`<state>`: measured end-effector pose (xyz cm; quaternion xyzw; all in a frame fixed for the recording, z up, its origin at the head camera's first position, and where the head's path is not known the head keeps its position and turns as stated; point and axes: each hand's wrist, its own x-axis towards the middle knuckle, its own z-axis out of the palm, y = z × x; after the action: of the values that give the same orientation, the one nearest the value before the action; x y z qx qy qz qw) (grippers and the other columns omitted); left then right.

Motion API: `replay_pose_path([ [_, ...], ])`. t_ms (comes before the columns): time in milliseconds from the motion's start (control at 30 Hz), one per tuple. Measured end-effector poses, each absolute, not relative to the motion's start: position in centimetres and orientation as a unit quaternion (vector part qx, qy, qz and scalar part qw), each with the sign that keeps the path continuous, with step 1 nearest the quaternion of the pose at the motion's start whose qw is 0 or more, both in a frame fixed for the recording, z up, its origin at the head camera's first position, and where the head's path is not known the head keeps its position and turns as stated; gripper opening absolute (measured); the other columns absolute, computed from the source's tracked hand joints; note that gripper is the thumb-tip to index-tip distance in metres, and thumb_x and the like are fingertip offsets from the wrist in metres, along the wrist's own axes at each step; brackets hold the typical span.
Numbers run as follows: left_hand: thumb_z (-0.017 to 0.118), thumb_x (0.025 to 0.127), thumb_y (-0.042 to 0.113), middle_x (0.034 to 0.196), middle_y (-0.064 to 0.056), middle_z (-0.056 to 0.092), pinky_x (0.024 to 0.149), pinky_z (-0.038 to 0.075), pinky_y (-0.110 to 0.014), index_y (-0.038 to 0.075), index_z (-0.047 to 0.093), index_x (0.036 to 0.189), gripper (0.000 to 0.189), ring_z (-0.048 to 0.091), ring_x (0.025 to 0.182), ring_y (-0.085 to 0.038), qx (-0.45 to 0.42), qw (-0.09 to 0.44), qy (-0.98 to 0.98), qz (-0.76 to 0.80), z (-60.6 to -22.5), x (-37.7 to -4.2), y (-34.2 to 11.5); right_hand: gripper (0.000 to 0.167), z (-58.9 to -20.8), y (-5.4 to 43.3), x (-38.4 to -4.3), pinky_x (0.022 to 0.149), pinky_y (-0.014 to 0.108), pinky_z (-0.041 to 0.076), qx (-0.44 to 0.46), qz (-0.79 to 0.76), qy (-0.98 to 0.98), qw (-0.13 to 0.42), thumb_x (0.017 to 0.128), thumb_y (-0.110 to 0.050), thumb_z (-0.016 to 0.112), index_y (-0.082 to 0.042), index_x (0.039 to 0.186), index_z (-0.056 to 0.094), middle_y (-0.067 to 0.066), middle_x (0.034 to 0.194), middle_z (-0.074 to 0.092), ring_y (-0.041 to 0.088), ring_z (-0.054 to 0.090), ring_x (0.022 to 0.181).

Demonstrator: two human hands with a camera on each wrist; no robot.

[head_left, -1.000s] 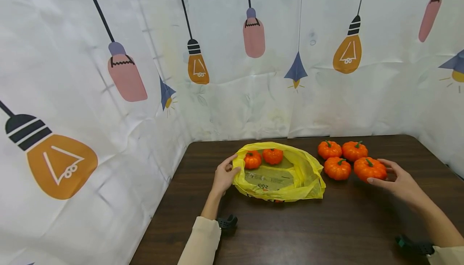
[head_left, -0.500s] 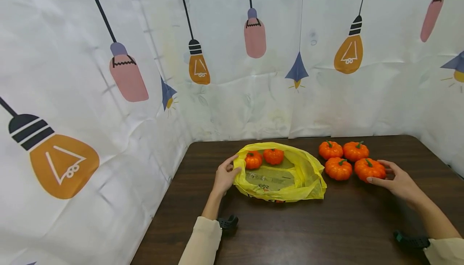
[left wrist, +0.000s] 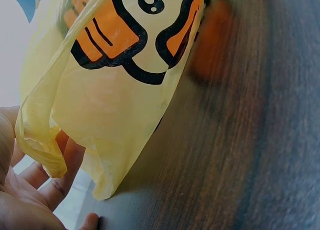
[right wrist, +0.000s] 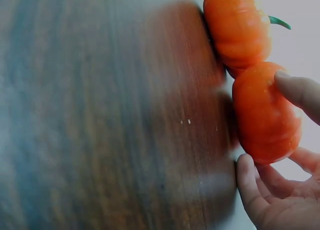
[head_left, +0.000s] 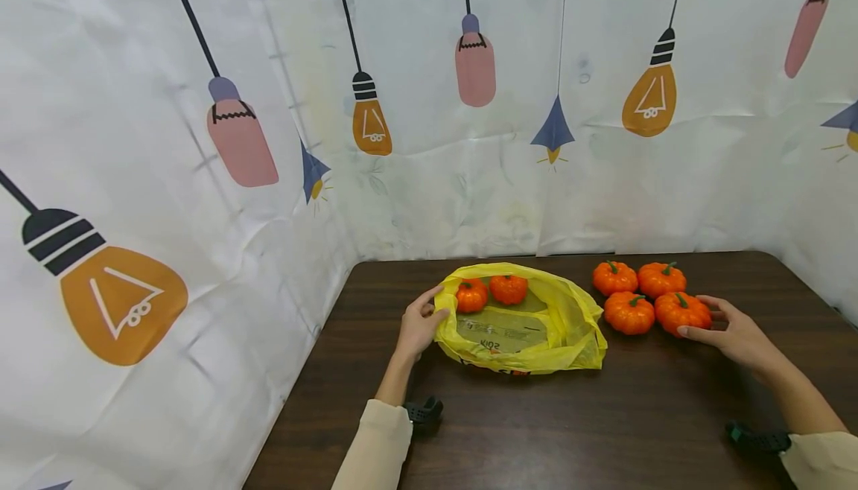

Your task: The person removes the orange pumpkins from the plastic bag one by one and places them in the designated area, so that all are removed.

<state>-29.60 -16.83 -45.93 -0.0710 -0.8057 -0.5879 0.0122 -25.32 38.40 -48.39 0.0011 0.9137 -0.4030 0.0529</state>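
Observation:
In the head view, a yellow plastic bag (head_left: 579,326) lies on the table with its mouth spread wide. Two small orange pumpkins, one at the left (head_left: 472,296) and one behind it (head_left: 508,290), sit inside. My left hand (head_left: 417,328) holds the bag's left rim between thumb and fingers; the left wrist view shows the bag's film (left wrist: 105,104) passing between the fingers. My right hand (head_left: 740,337) grips a pumpkin (head_left: 682,313) from its right side, thumb in front and fingers behind. That pumpkin (right wrist: 265,112) touches a neighbouring pumpkin (right wrist: 237,27) in the right wrist view.
Beside the gripped pumpkin, three more green-stemmed pumpkins cluster right of the bag: front left (head_left: 628,313), back left (head_left: 614,278) and back right (head_left: 661,280). The dark wooden table (head_left: 550,430) ends at a white printed curtain (head_left: 442,199) behind and at the left.
My right hand and the pumpkin in it have shifted slightly left, closer to the front-left pumpkin. The left hand keeps its hold on the bag. The head view has turned a little.

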Motion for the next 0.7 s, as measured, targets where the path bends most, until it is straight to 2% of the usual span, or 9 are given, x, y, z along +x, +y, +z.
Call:
replay_pose_path([
  [200, 0.064, 0.1, 0.007, 0.096, -0.027, 0.07, 0.054, 0.041, -0.023, 0.007, 0.052, 0.151, 0.053, 0.046, 0.056, -0.008, -0.073, 0.011, -0.805, -0.589, -44.3, -28.3, -16.6, 0.097, -48.3, 38.5, -25.5, 0.092, 0.072, 0.04, -0.001, -0.402, 0.913, 0.074, 0.103, -0.048, 0.058, 0.009, 0.16, 0.005, 0.051, 0.147, 0.022, 0.065, 0.033, 0.127],
  [400, 0.065, 0.099, 0.006, 0.097, -0.026, 0.071, 0.055, 0.043, -0.023, 0.008, 0.053, 0.15, 0.052, 0.05, 0.061, -0.013, -0.068, 0.012, -0.8, -0.596, -44.3, -28.4, -16.5, 0.096, -48.3, 38.8, -25.8, 0.093, 0.071, 0.04, -0.004, -0.412, 0.907, 0.09, 0.103, -0.047, 0.056, 0.009, 0.16, 0.002, 0.051, 0.148, 0.021, 0.065, 0.032, 0.128],
  [700, 0.065, 0.099, 0.006, 0.097, -0.026, 0.071, 0.055, 0.044, -0.024, 0.008, 0.052, 0.15, 0.053, 0.051, 0.06, -0.012, -0.067, 0.009, -0.802, -0.593, -44.3, -28.4, -16.6, 0.097, -48.4, 38.9, -26.1, 0.093, 0.071, 0.041, -0.003, -0.408, 0.908, 0.093, 0.104, -0.048, 0.055, 0.01, 0.159, 0.001, 0.051, 0.148, 0.022, 0.065, 0.033, 0.128],
])
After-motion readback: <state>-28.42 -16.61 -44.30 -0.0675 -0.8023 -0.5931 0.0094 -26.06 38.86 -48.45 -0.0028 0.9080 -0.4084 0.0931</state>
